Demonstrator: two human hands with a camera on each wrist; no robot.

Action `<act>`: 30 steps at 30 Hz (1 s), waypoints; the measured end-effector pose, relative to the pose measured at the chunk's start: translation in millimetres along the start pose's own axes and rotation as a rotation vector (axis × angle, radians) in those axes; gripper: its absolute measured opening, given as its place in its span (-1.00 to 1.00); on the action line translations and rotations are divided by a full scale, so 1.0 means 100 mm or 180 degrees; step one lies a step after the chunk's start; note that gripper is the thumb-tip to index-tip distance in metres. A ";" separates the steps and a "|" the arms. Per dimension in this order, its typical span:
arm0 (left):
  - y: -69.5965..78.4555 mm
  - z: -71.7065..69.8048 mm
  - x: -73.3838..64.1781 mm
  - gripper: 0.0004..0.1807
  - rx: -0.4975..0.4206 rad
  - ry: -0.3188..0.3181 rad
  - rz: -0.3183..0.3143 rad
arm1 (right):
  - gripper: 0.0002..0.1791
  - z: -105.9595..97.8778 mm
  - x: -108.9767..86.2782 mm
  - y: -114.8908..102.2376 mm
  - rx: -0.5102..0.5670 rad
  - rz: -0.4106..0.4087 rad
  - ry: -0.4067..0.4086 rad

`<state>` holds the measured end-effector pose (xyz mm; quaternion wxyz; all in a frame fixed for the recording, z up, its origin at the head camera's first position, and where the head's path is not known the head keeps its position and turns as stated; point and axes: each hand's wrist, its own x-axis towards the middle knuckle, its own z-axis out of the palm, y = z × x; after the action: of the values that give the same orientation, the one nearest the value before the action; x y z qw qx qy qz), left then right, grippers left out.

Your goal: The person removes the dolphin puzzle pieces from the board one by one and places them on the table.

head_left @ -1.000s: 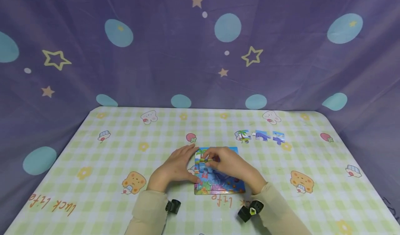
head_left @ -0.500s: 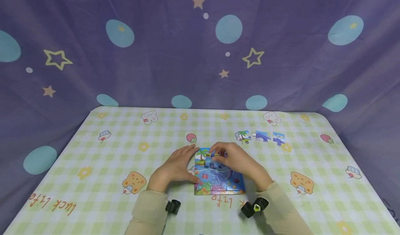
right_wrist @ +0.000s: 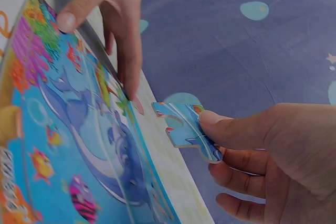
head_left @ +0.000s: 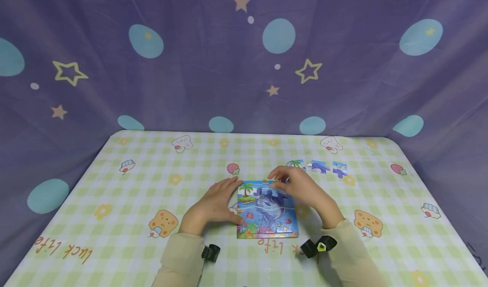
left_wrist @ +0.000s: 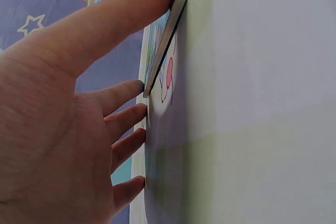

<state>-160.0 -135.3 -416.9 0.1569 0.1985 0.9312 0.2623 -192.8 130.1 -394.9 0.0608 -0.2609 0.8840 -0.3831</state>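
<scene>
Left hand (head_left: 213,203), fingers spread, kinda braces the puzzle (head_left: 267,213) on the counter (head_left: 126,253), probably against sliding, while the right hand (head_left: 296,188) pinches a loose piece (right_wrist: 194,130) near the puzzle's far edge, height's hard to tell.

Puzzle (right_wrist: 79,135) cropped in right-wrist view

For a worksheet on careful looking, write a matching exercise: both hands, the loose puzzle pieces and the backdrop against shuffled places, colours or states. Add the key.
1. Left hand
2. Right hand
3. Three loose pieces
4. Backdrop

A. In a row on the tablecloth
B. Pinches a puzzle piece
C. Purple with stars
D. Thumb on the puzzle board

Pairs: 1-D, 2-B, 3-A, 4-C
</scene>
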 end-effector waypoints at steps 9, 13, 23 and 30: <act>0.01 0.01 -0.01 0.23 -0.0006 0.0009 -0.0036 | -0.86 -0.14 -0.04 0.12 -0.0002 0.0157 0.0151; 0.01 0.01 -0.01 0.22 -0.0013 0.0015 -0.0046 | -0.84 -0.21 -0.06 0.17 -0.0047 0.0233 0.0224; 0.00 0.00 -0.01 0.22 0.0007 0.0017 -0.0039 | -0.81 -0.32 -0.09 0.30 -0.0072 0.0247 0.0357; 0.00 0.01 -0.01 0.23 -0.0011 0.0015 -0.0043 | -0.83 -0.35 -0.11 0.38 -0.0156 0.0290 0.0435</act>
<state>-158.5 -135.3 -417.1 0.1568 0.1913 0.9325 0.2633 -209.8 180.5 -398.5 0.0113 -0.1951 0.9061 -0.3751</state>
